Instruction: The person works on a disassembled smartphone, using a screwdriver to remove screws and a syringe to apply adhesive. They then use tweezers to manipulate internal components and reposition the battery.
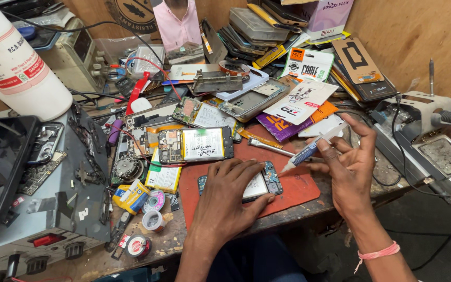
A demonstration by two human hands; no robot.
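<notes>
A small syringe-shaped dispenser with a dark blue label and a fine white nozzle [309, 152] is pinched in the closed grip of the right hand [346, 166], tilted so that the nozzle is aimed down at the opened phone with an exposed blue circuit board [267, 180]. That phone is pressed flat under the spread fingers of the left hand [229, 196], seemingly to keep it steady, on the red-brown rubber work mat [298, 188] at the front of the cluttered wooden desk [168, 245]. A second opened phone with a silver battery [197, 144] is left just behind, and metal tweezers [270, 148] are laid near.
</notes>
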